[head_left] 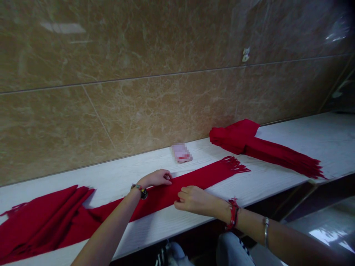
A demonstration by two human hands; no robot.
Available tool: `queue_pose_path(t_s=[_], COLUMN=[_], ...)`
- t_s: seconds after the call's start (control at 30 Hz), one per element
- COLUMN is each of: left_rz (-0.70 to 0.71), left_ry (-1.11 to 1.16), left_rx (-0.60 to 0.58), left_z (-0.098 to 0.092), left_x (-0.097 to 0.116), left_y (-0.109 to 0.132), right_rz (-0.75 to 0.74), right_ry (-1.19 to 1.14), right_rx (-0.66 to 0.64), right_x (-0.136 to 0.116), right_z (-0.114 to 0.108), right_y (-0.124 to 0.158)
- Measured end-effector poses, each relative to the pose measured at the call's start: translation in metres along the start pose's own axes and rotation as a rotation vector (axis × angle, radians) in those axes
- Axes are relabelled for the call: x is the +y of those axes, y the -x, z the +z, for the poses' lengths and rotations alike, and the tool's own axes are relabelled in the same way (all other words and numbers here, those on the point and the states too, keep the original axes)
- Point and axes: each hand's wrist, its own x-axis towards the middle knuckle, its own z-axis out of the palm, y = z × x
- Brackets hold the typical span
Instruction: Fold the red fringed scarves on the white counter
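A long red scarf [203,176] with a fringed end lies flat along the white bench top. My left hand [156,178] is at its far edge, fingers curled, thumb and fingertips closed on the cloth. Opposite, at the near edge, my right hand [193,199] has its fingers bent in and pinched at the scarf's border; the fingertips are partly hidden. To the left, the scarf runs under my left forearm toward a loosely bunched heap of red cloth [41,218]. Where the scarf ends and the heap begins cannot be made out.
A second red scarf [244,138], gathered up with its fringe pointing right, lies against the brown tiled wall [138,111]. A pink blurred phone-like object [181,153] rests behind the flat scarf. The white bench top [299,129] has its front edge just before my knees.
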Motion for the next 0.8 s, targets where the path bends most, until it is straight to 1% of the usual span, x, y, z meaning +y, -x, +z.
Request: queue_pose_path(t_s=[0.17,0.27,0.33,0.4,0.47,0.53,0.63,0.8], left_rz=[0.017,-0.003,-0.017,-0.025,-0.032,-0.042,-0.054,-0.066], left_ry=[-0.015,-0.038,-0.029,-0.01,0.016,0.04,0.066,0.143], left_rx=[-0.001,-0.006,-0.009,-0.011,-0.007,0.003,0.02,0.03], left_z=[0.002,0.001,0.0,-0.001,-0.001,0.0,0.001,0.0], left_x=[-0.001,0.001,0.002,0.003,0.003,0.002,0.001,0.0], left_y=[-0.001,-0.002,-0.002,-0.002,-0.001,0.0,0.0,0.002], right_rz=[-0.049,-0.087,-0.14,-0.193,-0.207,-0.178,-0.092,0.037], right_ry=[0.036,0.084,0.11,0.11,0.096,0.091,0.118,0.149], right_rx=[-0.006,-0.02,-0.025,-0.012,0.005,0.019,0.056,0.142], right_x=[-0.002,-0.003,0.0,0.003,0.006,0.006,0.001,-0.01], right_z=[-0.007,-0.006,-0.003,-0.001,0.0,0.0,0.002,0.008], right_y=[-0.006,-0.013,-0.016,-0.017,-0.016,-0.014,-0.013,-0.021])
